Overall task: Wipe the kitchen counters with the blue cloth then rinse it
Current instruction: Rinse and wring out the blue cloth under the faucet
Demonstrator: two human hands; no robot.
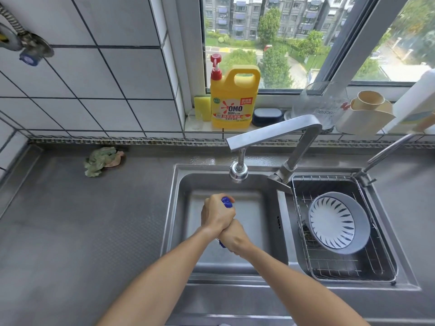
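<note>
The blue cloth [226, 202] is rolled tight and almost hidden inside both fists; only a blue tip shows above and a small bit below. My left hand [217, 215] grips its upper end. My right hand [233, 238] grips the lower end, pressed against the left. Both hands hang over the left sink basin [186, 191], a little in front of the tap's spout head [238, 172]. I cannot tell whether water runs from it.
The steel counter [82, 227] stretches left, with a crumpled green rag [102, 161] near the wall. A wire basket [353, 269] in the right basin holds a blue-white bowl [339, 223]. A yellow detergent bottle [233, 100], sponge [202, 107] and cups stand on the window sill.
</note>
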